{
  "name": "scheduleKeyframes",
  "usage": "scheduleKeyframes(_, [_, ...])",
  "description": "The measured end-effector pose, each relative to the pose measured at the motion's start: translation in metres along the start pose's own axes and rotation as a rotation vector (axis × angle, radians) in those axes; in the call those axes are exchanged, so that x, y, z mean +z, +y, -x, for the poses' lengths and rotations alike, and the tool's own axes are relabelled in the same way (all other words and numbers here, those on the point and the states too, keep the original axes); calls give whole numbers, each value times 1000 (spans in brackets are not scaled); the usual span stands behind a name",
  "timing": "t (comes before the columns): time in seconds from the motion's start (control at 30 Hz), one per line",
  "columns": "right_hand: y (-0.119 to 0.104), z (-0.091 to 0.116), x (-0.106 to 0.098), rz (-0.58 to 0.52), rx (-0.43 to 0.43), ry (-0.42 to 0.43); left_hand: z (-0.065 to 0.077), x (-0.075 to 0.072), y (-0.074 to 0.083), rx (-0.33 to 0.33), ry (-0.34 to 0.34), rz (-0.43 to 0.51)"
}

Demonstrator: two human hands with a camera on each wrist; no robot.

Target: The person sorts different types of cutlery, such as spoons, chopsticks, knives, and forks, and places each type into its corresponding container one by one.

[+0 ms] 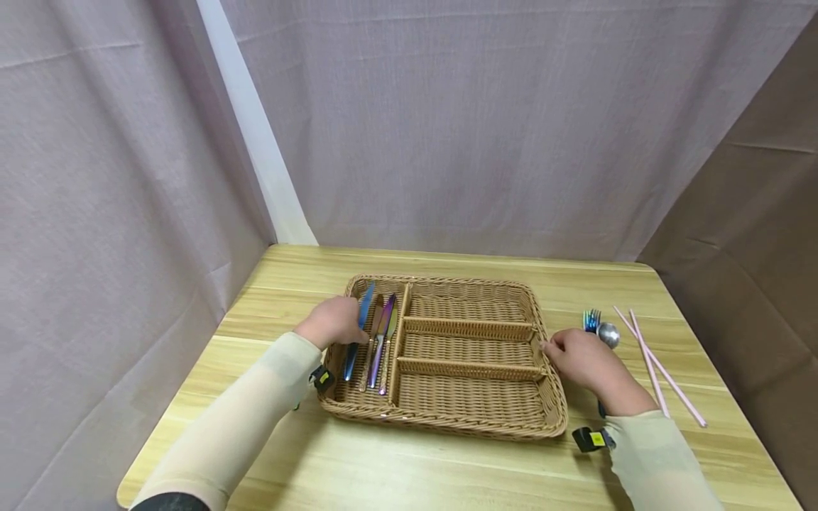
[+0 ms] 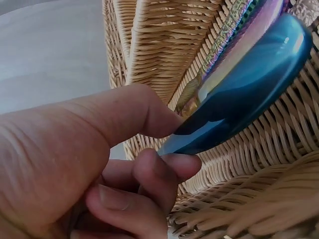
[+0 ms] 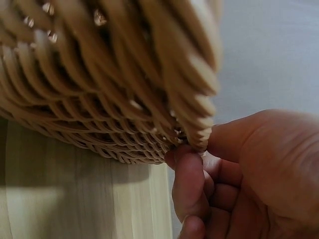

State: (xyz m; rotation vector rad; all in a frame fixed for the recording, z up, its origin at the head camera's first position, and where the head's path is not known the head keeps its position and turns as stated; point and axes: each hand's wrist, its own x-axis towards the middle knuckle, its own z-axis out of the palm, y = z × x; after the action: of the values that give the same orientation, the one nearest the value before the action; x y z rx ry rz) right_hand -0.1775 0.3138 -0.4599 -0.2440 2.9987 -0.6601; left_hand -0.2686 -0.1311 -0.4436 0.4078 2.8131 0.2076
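A wicker cutlery basket with several compartments sits on the table. My left hand is over its left compartment, and in the left wrist view its thumb and fingers pinch one end of a shiny blue table knife. Beside that blue knife lie several others lengthwise, among them a purple one and a gold one. At the basket's right end, my right hand pinches the woven rim between thumb and fingers, as the right wrist view shows.
Right of the basket lie forks, a round-bowled spoon and a pair of crossed pink chopsticks. My right forearm partly covers this cutlery. Grey curtains hang behind the wooden table and along its sides.
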Motion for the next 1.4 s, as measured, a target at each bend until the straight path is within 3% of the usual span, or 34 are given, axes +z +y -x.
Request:
scheduleKeyframes(0.53, [4,-1,1,-4,-8,-2,-12,2,10,5,-17,-70])
scheduleKeyframes(0.93, [5,-1,0,-3,-7,-1,-9,0,24,-27,-79,-43])
scheduleKeyframes(1.4, [4,-2,1,6,-9,-6,-20,13,19,-45,-98,-22])
